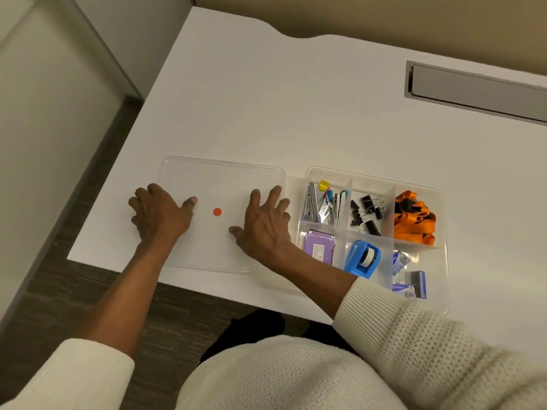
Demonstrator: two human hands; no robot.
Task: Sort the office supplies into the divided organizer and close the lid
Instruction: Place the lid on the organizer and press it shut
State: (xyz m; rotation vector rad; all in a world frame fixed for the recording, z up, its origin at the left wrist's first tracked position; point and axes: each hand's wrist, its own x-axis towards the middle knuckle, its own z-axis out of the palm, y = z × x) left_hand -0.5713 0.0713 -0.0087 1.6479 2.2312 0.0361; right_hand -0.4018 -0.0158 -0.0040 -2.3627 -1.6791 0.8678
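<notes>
Both hands flat on clear lid (219,173) — left hand (161,213), right hand (266,223) — lid just left of filled organizer (438,291), off it.

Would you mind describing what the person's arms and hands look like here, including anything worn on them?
Both arms wear a cream-white knit sweater with ribbed cuffs; the sleeves are pushed up, leaving the forearms bare. The right sleeve shows an open, waffle-like knit. The left hand and right hand are bare, with no gloves; no rings, watch or bracelets are visible.
</notes>
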